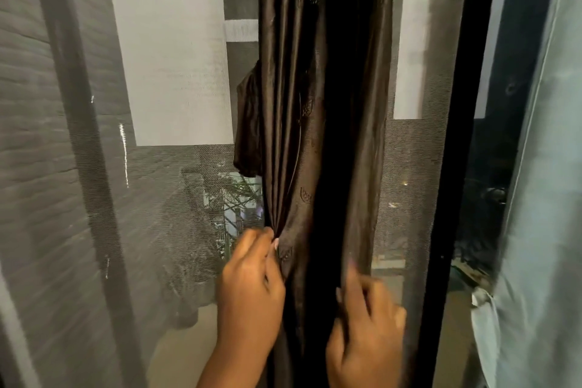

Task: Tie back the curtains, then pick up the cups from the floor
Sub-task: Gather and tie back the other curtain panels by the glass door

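The dark curtain (302, 135) hangs gathered in a tall bunch, running straight up from both grips. The left hand (252, 287) pinches its left edge; the right hand (362, 324), slightly lower, curls around the right folds. A loose strip of the same cloth (248, 129) dangles above the left hand, nearer it.

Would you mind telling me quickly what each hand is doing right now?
Left hand: pinches a fold of the dark curtain.
Right hand: fingers curled on the curtain's right side; blurred, so its grip cannot be told.
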